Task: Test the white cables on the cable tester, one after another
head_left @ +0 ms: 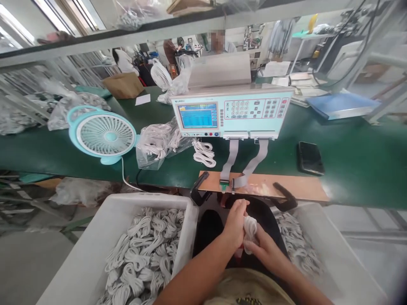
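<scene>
A coiled white cable (250, 228) is between my two hands, above my lap and just below the bench edge. My right hand (262, 245) is closed around the lower part of the bundle. On the other side, my left hand (235, 222) presses against the bundle with its fingers together, pointing up toward the bench. The cable's ends are hidden by my hands. Beyond them, two grey ribbon cables (229, 161) run from a tester (232, 112) with a lit blue screen down to small connectors (224, 185) on a wooden board (254, 186).
Left of my legs stands a white bin (104, 224) of bundled cables; another bin (330, 237) is at right. Black clamps (199, 190) grip the board. On the green bench are a fan (110, 135), bagged cables (159, 142), a loose coil (203, 153) and a phone (310, 158). People work behind.
</scene>
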